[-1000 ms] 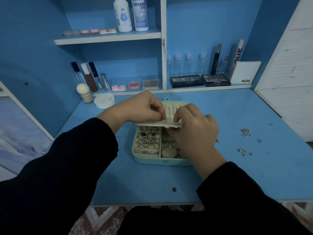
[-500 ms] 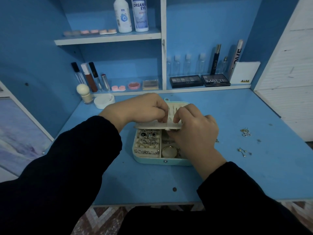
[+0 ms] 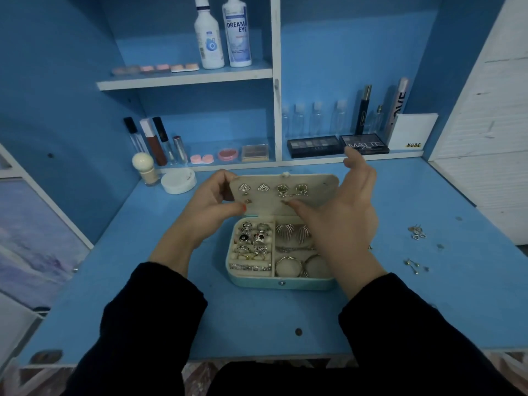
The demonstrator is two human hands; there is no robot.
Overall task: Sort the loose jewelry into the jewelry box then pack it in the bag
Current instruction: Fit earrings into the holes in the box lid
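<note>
A mint-green jewelry box (image 3: 281, 283) stands open on the blue desk, its compartments holding rings, fan-shaped earrings and bangles. Its cream earring panel (image 3: 311, 201) stands upright with several stud earrings pinned to it. My left hand (image 3: 213, 208) grips the panel's left edge between thumb and fingers. My right hand (image 3: 347, 221) hovers over the box's right side with fingers spread and holds nothing; its thumb tip is close to the panel. Loose earrings (image 3: 417, 232) and small pins (image 3: 413, 265) lie on the desk to the right. No bag is in view.
A white round jar (image 3: 178, 180) and a puff-topped bottle (image 3: 145, 170) stand behind the box on the left. Shelves at the back hold lip glosses, eyeshadow palettes (image 3: 337, 144), clear bottles and lens solution bottles (image 3: 223, 32). A white panel (image 3: 485, 138) bounds the right side.
The earring panel has swung up from lying flat over the box to standing upright. My right hand let go of it and opened out; my left hand kept its hold.
</note>
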